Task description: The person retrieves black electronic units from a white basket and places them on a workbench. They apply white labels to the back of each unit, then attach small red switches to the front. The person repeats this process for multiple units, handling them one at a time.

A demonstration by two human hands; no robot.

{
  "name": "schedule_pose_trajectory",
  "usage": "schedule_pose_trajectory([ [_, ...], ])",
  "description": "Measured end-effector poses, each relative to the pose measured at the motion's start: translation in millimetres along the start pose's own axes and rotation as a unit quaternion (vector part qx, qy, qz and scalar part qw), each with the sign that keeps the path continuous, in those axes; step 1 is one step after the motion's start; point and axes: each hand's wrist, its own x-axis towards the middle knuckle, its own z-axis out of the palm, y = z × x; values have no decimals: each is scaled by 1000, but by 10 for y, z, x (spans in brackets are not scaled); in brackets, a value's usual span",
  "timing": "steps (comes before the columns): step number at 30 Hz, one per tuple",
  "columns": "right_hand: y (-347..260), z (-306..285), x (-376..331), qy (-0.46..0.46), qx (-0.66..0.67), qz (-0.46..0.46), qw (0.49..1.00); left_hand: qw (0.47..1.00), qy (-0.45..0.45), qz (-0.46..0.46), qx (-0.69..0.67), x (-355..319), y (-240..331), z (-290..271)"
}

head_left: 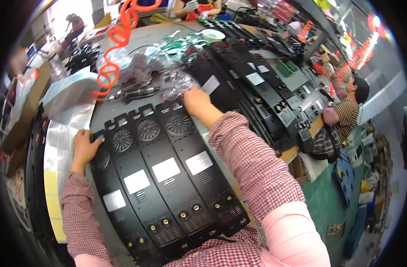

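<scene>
Several long black metal panels (157,147) lie side by side in front of me. Each has a round slotted vent at its far end, a white label, and brass-coloured fittings at its near end. My left hand (84,149) grips the far left edge of the leftmost black panel (106,182), its thumb over the edge. By the far right corner of the row, my right hand (198,102) is closed, its fingertips hidden. It sits against a clear plastic bag (177,84); what it pinches I cannot make out.
A power screwdriver (139,92) lies beyond the panels, under a coiled orange air hose (108,71). More black panels (252,80) fill the right side of the bench. A green bin (286,66) stands there. A co-worker (346,111) sits at the right; another person's gloved hands (191,6) show across the bench.
</scene>
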Motion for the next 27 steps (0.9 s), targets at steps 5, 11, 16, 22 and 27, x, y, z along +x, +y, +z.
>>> schedule_pose_trajectory([
  [5, 38, -2, -76, -15, 24, 10, 1000, 989, 12, 36, -141, -74, -13, -44],
  [11, 12, -41, -135, -44, 48, 71, 995, 904, -124, -43, -407, -89, 69, -241],
  [16, 84, 36, -131, 16, 133, 88, 987, 726, -128, -97, -669, -285, 214, -407],
  [22, 113, 21, -139, -27, 120, 92, 988, 604, -175, -76, -774, -569, 300, -328],
  [27, 45, 7, -125, -43, 115, 134, 983, 512, -184, -46, -838, -919, 762, -438],
])
